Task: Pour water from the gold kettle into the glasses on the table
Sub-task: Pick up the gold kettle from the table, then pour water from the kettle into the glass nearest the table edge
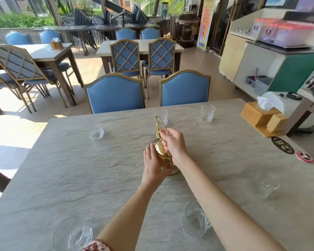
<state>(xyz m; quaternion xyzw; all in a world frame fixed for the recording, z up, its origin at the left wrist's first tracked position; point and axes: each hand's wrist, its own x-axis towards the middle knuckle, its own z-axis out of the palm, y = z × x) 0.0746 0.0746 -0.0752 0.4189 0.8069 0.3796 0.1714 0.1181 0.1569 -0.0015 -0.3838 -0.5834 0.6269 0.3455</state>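
The kettle (164, 156) stands upright on the surface (80, 169), near its middle. The right hand (173, 144) has its fingers (164, 135) curled around the kettle's tall looped handle, pinching it near the top of the body. The left hand (153, 161) lies flat against the kettle's left side, fingers (149, 151) together and straight, touching the round body.

Six glasses stand apart from the kettle. Beyond the fingers: one glass (96, 130) far left, one (161, 115) just behind the handle, one (208, 113) to the right. Nearer than the hands: one (79, 236) beside the left forearm, one (195, 221) between the forearms, one (267, 186) right of the right arm.

A tissue box (261, 115) sits well right of the fingers.
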